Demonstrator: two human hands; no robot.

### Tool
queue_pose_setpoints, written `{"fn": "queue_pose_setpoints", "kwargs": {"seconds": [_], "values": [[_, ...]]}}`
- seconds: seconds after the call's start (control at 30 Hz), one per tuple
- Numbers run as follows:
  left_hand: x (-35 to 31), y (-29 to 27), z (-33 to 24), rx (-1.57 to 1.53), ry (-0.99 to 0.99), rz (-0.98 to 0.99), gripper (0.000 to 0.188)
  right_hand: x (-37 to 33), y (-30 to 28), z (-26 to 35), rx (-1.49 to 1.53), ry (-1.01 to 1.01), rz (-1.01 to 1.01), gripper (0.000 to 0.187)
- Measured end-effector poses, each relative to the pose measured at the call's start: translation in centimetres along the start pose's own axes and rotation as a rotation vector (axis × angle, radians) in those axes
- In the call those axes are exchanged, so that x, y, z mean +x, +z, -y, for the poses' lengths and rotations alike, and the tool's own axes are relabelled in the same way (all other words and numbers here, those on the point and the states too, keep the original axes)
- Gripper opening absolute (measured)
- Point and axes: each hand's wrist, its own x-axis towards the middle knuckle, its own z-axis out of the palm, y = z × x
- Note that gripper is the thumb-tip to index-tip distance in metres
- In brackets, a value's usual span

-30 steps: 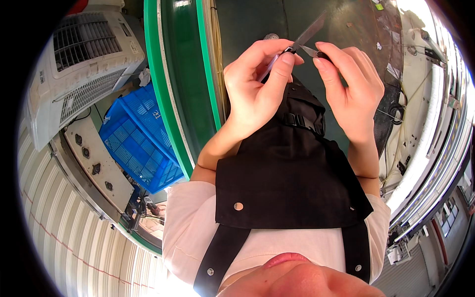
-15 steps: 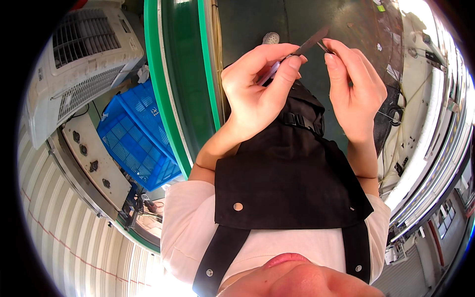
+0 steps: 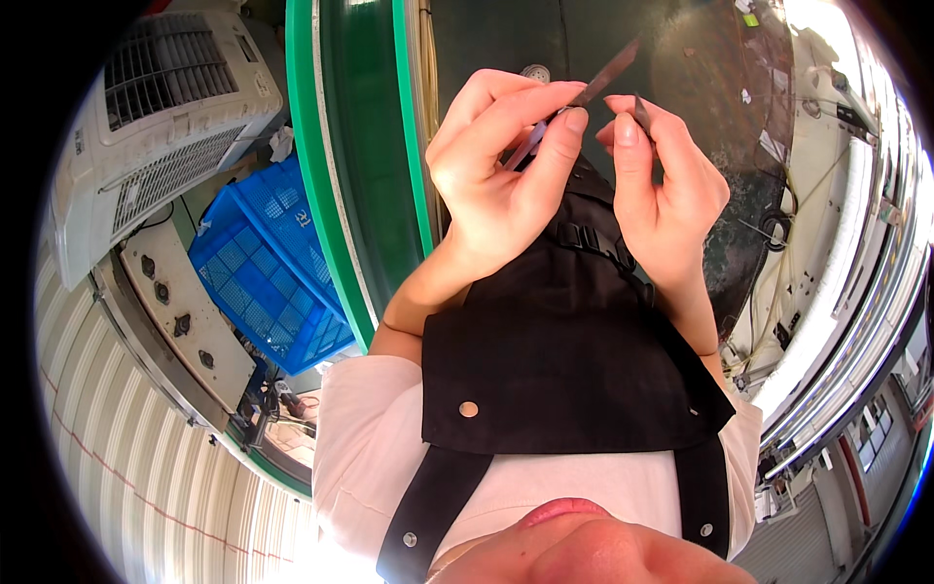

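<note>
In front of my chest both hands are raised close together. My left hand (image 3: 501, 170) pinches a thin dark blade-like strip (image 3: 610, 73) between thumb and fingers. The strip's slanted tip points up and to the right. A lilac part (image 3: 525, 148) shows beneath the fingers of that hand; whether it joins the strip, I cannot tell. My right hand (image 3: 673, 180) is closed with thumb against forefinger on a small dark pointed piece (image 3: 641, 112), whose tip sticks upward. Just a small gap separates the two hands' fingertips.
A long green-edged conveyor (image 3: 365, 127) runs along my left. Beyond it are a blue plastic crate (image 3: 268, 258) and a white air cooler (image 3: 185, 122). My black apron (image 3: 574, 380) hangs below my hands. Machinery with cables (image 3: 827, 195) stands at the right; paper scraps lie about the dark floor (image 3: 700, 58).
My right hand has moved left and nearer to me, and the pointed piece in it now shows more fully with its tip up. My left hand has shifted slightly, still holding the strip.
</note>
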Motion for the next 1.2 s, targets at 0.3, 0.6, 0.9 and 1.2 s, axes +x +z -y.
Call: {"fn": "queue_pose_setpoints", "kwargs": {"seconds": [0.3, 0.6, 0.9, 1.2], "values": [[-0.08, 0.08, 0.65, 0.049, 0.089, -0.009, 0.018, 0.11, 0.06, 0.52, -0.074, -0.094, 0.037, 0.013], [-0.03, 0.03, 0.52, 0.057, 0.082, -0.004, 0.017, 0.16, 0.06, 0.59, -0.097, -0.074, 0.065, 0.017], [-0.03, 0.15, 0.4, 0.049, 0.07, 0.007, 0.017, 0.01, -0.08, 0.63, -0.097, -0.051, 0.076, 0.017], [-0.03, 0.14, 0.16, 0.064, 0.073, 0.038, 0.018, 0.12, -0.2, 0.7, -0.109, -0.023, 0.068, 0.015]]}}
